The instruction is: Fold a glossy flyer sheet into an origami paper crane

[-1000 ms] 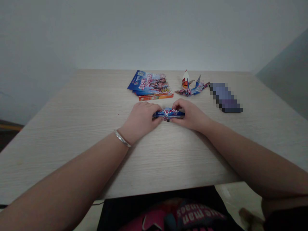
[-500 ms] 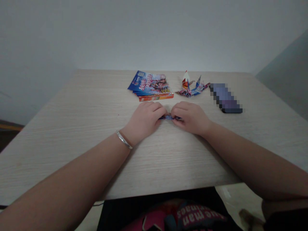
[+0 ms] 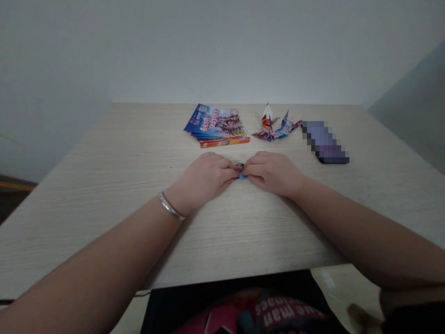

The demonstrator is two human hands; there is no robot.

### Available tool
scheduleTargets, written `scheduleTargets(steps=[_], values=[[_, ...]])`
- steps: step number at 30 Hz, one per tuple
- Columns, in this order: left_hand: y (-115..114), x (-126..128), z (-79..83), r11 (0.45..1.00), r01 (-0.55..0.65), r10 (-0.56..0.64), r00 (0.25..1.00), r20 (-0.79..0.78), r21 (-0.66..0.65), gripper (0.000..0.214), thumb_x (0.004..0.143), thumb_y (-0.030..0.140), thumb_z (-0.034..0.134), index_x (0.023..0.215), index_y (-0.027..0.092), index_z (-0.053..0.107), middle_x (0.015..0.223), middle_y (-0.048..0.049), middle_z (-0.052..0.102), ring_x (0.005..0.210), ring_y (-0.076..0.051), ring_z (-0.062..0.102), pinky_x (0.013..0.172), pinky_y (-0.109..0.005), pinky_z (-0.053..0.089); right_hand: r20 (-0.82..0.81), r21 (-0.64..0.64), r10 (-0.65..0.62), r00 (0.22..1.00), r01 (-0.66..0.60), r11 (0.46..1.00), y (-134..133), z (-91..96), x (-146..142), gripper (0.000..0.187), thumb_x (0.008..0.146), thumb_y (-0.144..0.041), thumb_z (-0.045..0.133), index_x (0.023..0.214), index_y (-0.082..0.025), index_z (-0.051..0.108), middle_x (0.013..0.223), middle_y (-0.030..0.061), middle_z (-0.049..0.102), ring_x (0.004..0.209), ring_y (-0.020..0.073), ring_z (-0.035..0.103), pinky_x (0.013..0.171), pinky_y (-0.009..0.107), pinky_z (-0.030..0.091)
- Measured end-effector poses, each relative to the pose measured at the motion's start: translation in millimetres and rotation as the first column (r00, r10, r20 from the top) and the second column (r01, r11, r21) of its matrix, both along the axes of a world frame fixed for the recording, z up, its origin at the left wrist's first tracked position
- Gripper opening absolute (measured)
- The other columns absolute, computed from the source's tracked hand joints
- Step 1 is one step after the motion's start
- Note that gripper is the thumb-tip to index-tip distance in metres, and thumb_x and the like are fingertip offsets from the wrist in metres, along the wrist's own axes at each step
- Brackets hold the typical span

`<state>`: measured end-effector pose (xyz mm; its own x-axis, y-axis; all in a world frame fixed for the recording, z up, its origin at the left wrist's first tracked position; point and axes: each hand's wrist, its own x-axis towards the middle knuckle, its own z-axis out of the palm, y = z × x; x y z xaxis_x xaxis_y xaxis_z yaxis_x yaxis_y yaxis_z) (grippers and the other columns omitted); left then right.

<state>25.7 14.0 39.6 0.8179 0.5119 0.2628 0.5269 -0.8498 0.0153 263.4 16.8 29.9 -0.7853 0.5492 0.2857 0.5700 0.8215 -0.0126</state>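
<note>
A small folded piece of printed paper (image 3: 240,176), blue with darker colours, lies between my hands just above the table. My left hand (image 3: 207,176) pinches its left side, fingers pressed together, a silver bracelet at the wrist. From the right, my right hand (image 3: 273,171) grips the other side with bent fingers. The fingertips of both hands nearly meet and cover most of the paper, so its full shape is hidden.
Behind my hands lies a fanned stack of printed leaflets (image 3: 219,123). To its right sit folded paper cranes (image 3: 276,130), then a phone (image 3: 325,141) with a blurred screen. The pale wooden table (image 3: 121,162) meets a wall at the back.
My hands have come slightly closer together, and both have shifted a little toward me. The paper shows less width between the fingers and now has a different printed face up.
</note>
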Motion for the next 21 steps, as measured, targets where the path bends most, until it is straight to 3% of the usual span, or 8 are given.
scheduleTargets(steps=[6,11,18,21], values=[[-9,5,5.9,0.996,-0.089,0.087,0.991,-0.101,-0.011,0.022,0.099,0.023,0.056,0.107,0.017,0.076,0.107,-0.0081,0.079,0.096,-0.024,0.074,0.087,-0.041,0.058,0.026,0.037,0.015,1.0,-0.016,0.999,-4,3.5,3,0.027,0.098,-0.032,0.056,0.095,-0.02,0.08,0.101,0.0052,0.081,0.086,0.0212,0.071,0.075,0.034,0.049],[-16,6,11.9,0.993,-0.11,0.102,0.977,-0.189,-0.035,0.023,0.099,0.017,0.055,0.111,0.017,0.075,0.117,-0.0092,0.075,0.101,-0.025,0.072,0.085,-0.038,0.058,0.009,0.022,0.041,0.999,-0.041,0.999,-3,4.7,0,0.025,0.098,-0.031,0.058,0.092,-0.021,0.08,0.103,0.0058,0.08,0.089,0.0213,0.069,0.078,0.034,0.05],[-7,5,-0.2,0.989,-0.149,0.148,0.981,-0.126,0.001,0.023,0.099,0.019,0.055,0.11,0.018,0.075,0.108,-0.0091,0.075,0.097,-0.024,0.068,0.087,-0.038,0.055,0.007,-0.012,-0.08,0.997,0.08,0.997,-3,3.9,-6,0.018,0.095,-0.026,0.062,0.097,-0.018,0.078,0.092,0.0087,0.078,0.085,0.0224,0.066,0.08,0.035,0.048],[-7,6,-2.1,0.992,-0.124,0.123,0.984,-0.131,0.001,0.022,0.099,0.019,0.055,0.108,0.014,0.075,0.108,-0.0102,0.074,0.099,-0.025,0.066,0.091,-0.039,0.055,0.034,0.014,-0.047,0.998,0.047,0.999,-3,2.5,-7,0.021,0.097,-0.024,0.059,0.096,-0.018,0.079,0.092,0.009,0.079,0.087,0.023,0.067,0.083,0.036,0.049]])
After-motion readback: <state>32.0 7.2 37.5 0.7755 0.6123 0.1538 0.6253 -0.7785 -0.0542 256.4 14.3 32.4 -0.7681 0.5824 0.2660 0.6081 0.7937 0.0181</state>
